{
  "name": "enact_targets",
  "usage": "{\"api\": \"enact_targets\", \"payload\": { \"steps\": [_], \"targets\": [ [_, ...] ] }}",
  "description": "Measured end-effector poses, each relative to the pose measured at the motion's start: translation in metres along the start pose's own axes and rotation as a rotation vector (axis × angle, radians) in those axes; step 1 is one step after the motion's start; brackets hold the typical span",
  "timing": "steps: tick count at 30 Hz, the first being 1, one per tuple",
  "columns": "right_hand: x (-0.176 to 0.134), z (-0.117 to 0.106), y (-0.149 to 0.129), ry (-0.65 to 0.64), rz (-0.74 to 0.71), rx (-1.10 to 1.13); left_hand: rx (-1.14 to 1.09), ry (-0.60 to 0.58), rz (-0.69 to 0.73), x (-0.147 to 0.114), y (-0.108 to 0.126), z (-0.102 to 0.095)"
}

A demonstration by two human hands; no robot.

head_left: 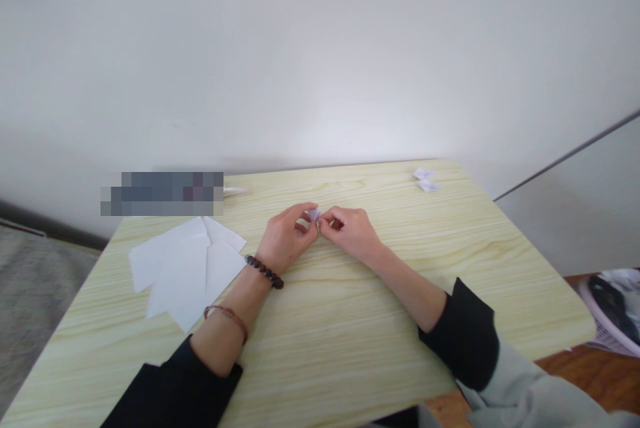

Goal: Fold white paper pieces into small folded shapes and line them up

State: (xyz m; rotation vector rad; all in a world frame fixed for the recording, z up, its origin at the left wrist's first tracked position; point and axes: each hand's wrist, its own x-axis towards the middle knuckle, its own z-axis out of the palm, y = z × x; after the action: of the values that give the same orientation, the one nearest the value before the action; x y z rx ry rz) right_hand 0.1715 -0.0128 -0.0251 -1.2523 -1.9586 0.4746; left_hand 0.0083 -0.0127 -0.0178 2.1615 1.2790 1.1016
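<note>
Black cuffs point(464, 336), dark bead bracelet point(265, 271), reddish cord point(228, 313).

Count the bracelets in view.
2, both on the left forearm: a beaded bracelet nearer the hand, a thin band nearer the black cuff, which may hide others.

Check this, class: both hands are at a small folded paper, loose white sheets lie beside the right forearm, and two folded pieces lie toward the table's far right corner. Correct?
No: the head view shows the loose white sheets beside the left forearm. Otherwise, both hands are at a small folded paper, and two folded pieces lie toward the far right corner of the table.
</note>
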Motion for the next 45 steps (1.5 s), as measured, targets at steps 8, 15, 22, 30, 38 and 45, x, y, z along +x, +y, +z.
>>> {"api": "enact_targets", "payload": {
  "steps": [8,15,22,30,38,45],
  "targets": [
    [0.0004,0.0007,-0.0043,0.019,0.049,-0.023,-0.097,0.036,-0.096,0.0006,0.0025,0.0037],
    [-0.0001,0.0021,-0.0052,0.056,0.085,0.003,-0.080,0.040,-0.147,0.0013,0.0037,0.0021],
    [-0.0003,0.0027,-0.0037,0.070,0.042,-0.004,-0.083,0.071,-0.113,0.0000,0.0048,0.0032],
    [0.0000,0.0042,-0.0035,0.103,0.098,0.048,-0.062,0.116,-0.115,-0.0008,0.0071,0.0061],
    [0.0006,0.0033,-0.0060,0.081,0.122,0.025,0.148,0.094,-0.101,-0.0015,0.0024,0.0091],
    [0.0006,0.0024,-0.0048,0.047,0.067,-0.060,0.185,0.061,-0.030,-0.0014,-0.0008,0.0091]
  ]
}}
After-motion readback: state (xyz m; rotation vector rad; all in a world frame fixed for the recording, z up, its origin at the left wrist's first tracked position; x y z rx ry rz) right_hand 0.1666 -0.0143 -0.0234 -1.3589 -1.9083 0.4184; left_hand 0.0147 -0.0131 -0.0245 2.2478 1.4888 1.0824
